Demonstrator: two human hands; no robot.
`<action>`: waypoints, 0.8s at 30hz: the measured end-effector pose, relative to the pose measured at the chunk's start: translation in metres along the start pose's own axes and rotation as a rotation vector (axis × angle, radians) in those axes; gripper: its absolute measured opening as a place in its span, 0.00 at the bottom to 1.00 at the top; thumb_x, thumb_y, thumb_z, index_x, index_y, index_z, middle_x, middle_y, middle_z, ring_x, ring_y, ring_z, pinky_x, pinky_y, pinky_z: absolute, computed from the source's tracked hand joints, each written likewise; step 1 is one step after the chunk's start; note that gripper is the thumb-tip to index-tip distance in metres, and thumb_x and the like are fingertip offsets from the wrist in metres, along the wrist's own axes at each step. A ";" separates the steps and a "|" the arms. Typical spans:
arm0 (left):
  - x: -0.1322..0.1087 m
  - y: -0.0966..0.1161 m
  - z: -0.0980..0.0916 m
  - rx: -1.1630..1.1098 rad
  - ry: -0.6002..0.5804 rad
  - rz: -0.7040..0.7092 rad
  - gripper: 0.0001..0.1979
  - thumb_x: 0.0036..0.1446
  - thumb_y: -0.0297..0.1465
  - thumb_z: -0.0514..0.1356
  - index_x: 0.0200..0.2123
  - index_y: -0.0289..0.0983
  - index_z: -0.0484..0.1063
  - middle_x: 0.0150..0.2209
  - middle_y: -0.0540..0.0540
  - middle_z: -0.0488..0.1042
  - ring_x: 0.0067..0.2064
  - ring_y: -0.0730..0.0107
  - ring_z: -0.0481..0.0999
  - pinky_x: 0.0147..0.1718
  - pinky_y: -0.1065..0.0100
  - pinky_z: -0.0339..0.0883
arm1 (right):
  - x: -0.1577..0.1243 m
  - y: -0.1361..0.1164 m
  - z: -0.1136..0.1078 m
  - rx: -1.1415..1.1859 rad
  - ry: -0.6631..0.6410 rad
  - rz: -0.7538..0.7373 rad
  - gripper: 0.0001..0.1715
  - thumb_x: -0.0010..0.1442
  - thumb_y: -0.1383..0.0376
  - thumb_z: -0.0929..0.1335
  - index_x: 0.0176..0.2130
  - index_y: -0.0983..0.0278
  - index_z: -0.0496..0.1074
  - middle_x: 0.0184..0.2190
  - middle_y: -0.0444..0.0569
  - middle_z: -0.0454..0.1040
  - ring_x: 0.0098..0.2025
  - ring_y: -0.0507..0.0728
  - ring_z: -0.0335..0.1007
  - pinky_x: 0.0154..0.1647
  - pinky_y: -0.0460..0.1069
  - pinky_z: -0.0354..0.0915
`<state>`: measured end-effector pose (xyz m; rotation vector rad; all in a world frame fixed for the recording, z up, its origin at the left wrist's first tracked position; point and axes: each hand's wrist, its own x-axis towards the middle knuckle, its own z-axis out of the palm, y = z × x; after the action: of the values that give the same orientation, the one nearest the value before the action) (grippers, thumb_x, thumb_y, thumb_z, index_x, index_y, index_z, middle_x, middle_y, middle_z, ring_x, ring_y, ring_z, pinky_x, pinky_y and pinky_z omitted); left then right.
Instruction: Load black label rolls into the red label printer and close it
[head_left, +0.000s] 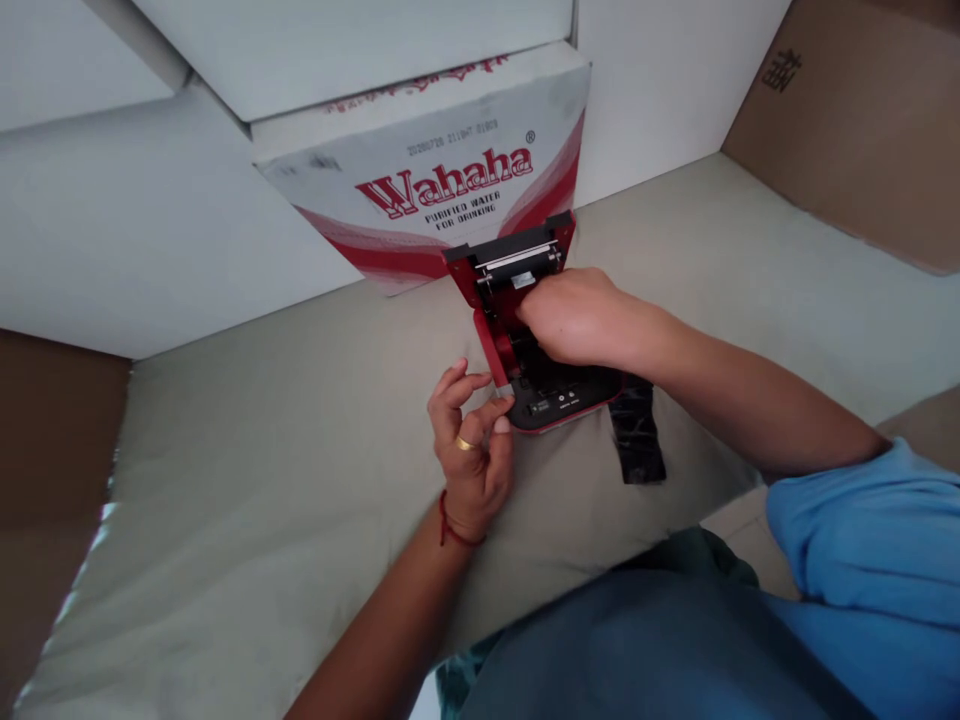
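A red and black device [555,405] with a hinged lid [517,262] stands on the cloth-covered surface, its lid raised. A roller and metal rod show inside the lid. With thumb and index finger, my left hand [472,440] grips the device's near left corner; the other fingers are bent apart. My right hand [574,315] reaches into the device below the lid, fingers curled and their tips hidden. What it holds there, if anything, cannot be made out. A shiny black strip [637,440] lies by the device's near right side.
Behind the device stands a Wahaha water carton [450,190] against white cabinet panels [360,50]. A brown cardboard box [862,130] is at the far right. Greenish-grey cloth [277,480] covers the surface, whose near edge is by my body.
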<state>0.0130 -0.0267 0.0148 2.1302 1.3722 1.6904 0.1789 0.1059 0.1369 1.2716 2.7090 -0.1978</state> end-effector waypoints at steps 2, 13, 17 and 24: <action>0.000 0.000 0.000 0.009 0.010 0.002 0.10 0.74 0.28 0.56 0.52 0.44 0.75 0.57 0.43 0.74 0.71 0.56 0.70 0.70 0.43 0.64 | -0.002 0.001 -0.002 -0.032 -0.039 0.040 0.18 0.66 0.70 0.67 0.50 0.66 0.84 0.44 0.62 0.87 0.48 0.68 0.83 0.40 0.54 0.65; 0.003 0.002 0.000 0.004 -0.007 -0.002 0.12 0.74 0.30 0.55 0.55 0.43 0.74 0.54 0.43 0.76 0.66 0.55 0.73 0.67 0.45 0.69 | -0.029 0.017 0.012 0.087 0.098 0.108 0.19 0.70 0.63 0.69 0.58 0.59 0.79 0.50 0.55 0.87 0.50 0.67 0.83 0.40 0.53 0.65; 0.004 0.000 0.001 -0.028 -0.034 -0.008 0.13 0.74 0.30 0.53 0.56 0.44 0.73 0.54 0.43 0.76 0.64 0.56 0.74 0.66 0.46 0.70 | -0.034 0.020 0.010 0.108 0.085 0.129 0.22 0.70 0.62 0.70 0.61 0.58 0.79 0.53 0.55 0.86 0.52 0.67 0.83 0.43 0.54 0.67; 0.002 -0.001 0.002 -0.075 -0.053 -0.035 0.13 0.75 0.30 0.54 0.57 0.44 0.72 0.55 0.42 0.74 0.63 0.57 0.75 0.64 0.49 0.71 | -0.026 0.010 0.002 0.019 0.000 0.153 0.22 0.66 0.66 0.71 0.58 0.60 0.82 0.53 0.59 0.85 0.53 0.71 0.82 0.45 0.56 0.71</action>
<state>0.0137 -0.0233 0.0150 2.0830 1.3028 1.6336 0.2032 0.0917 0.1390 1.4757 2.6004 -0.2066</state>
